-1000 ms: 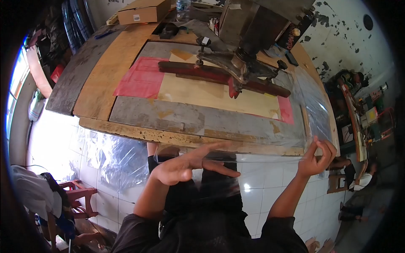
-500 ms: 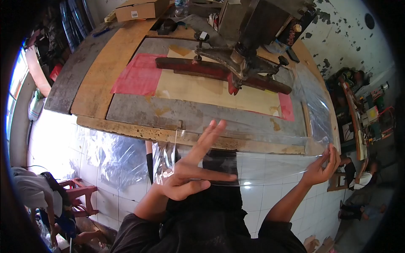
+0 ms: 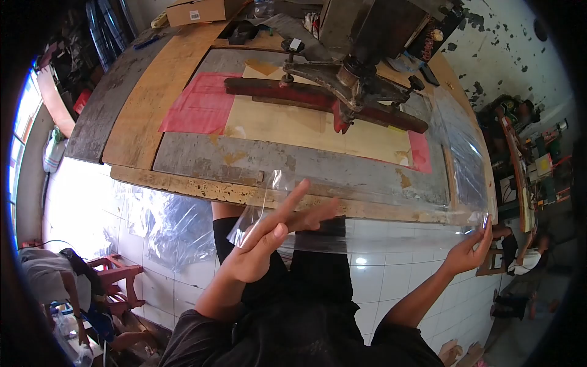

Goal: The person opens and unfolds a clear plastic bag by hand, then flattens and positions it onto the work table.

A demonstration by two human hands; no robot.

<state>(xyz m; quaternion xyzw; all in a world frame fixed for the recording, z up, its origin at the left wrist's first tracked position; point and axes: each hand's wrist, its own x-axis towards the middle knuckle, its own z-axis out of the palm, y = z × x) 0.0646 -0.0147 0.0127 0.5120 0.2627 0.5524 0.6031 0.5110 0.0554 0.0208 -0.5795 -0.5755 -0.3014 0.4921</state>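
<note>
A clear plastic sheet stretches between my hands along the front edge of the table. My left hand has its fingers spread against the sheet's left end, which folds up around it. At the sheet's right end, my right hand pinches the plastic. Beyond the sheet, a dark press arm with a red-edged bar stands over a cream sheet with pink material at its left end.
More clear plastic lies on the table's right side. Plastic is on the floor at left, near a red stool. A cardboard box sits at the back. Other people are at far left and far right.
My left hand has turned more upright, and the sheet's left end has folded up beside it. My right hand has moved slightly right, its fingers now pointing up.
</note>
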